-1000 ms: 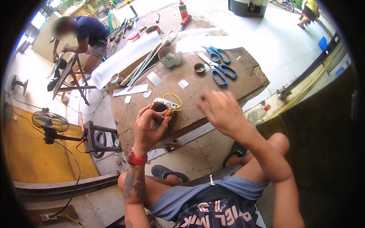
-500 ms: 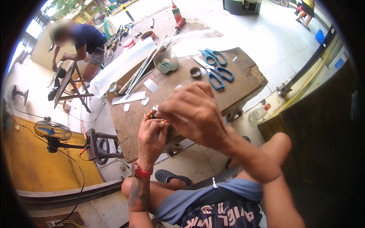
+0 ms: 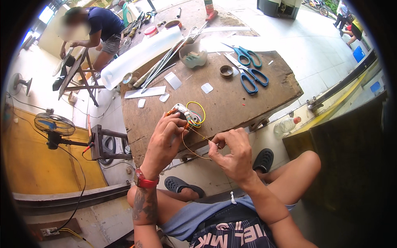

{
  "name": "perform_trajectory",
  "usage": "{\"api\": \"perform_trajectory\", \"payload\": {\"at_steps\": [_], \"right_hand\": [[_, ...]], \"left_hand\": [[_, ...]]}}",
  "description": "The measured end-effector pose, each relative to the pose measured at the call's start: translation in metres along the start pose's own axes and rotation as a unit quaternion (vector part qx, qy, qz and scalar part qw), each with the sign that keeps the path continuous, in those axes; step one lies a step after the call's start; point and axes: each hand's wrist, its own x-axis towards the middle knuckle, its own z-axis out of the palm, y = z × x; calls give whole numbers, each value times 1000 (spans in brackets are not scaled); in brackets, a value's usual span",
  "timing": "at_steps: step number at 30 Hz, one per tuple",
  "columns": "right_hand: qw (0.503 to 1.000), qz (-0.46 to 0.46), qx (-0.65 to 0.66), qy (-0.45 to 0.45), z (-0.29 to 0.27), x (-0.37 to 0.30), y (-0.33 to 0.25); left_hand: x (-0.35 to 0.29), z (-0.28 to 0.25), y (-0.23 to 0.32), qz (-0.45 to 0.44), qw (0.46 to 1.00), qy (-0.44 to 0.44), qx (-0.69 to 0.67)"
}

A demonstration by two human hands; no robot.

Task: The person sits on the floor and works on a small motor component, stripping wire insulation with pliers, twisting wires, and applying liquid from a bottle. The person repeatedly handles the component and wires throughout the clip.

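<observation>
Coil (image 3: 182,110), in head view: ring shape, orange-brown winding, whitish part on upper side, dark opening in middle. Yellow wire (image 3: 204,110) makes round loop at right side of it, other thin coloured wires (image 3: 194,121) beside. Coil is over near part of wooden table (image 3: 231,97); cannot tell if touching. Left hand (image 3: 167,134): reaching up from below, curled around coil, holding it. Right hand (image 3: 232,153): lower, turned inward, thumb and forefinger pinching brown string (image 3: 201,135), which runs to coil.
</observation>
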Motion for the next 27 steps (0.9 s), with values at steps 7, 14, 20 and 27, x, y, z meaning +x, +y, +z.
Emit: {"api": "perform_trajectory", "payload": {"at_steps": [7,14,20,27], "right_hand": [[998,20,-19,-48,8,-5,1],[998,22,7,-64,7,-2,-1],[998,9,12,-53,27,16,-2],[991,-109,41,-68,46,62,13]], "left_hand": [[-2,0,-2,0,999,-29,34],[-2,-1,-5,14,998,-47,41],[-3,5,-6,26,999,31,16],[0,10,-8,23,998,64,14]]}}
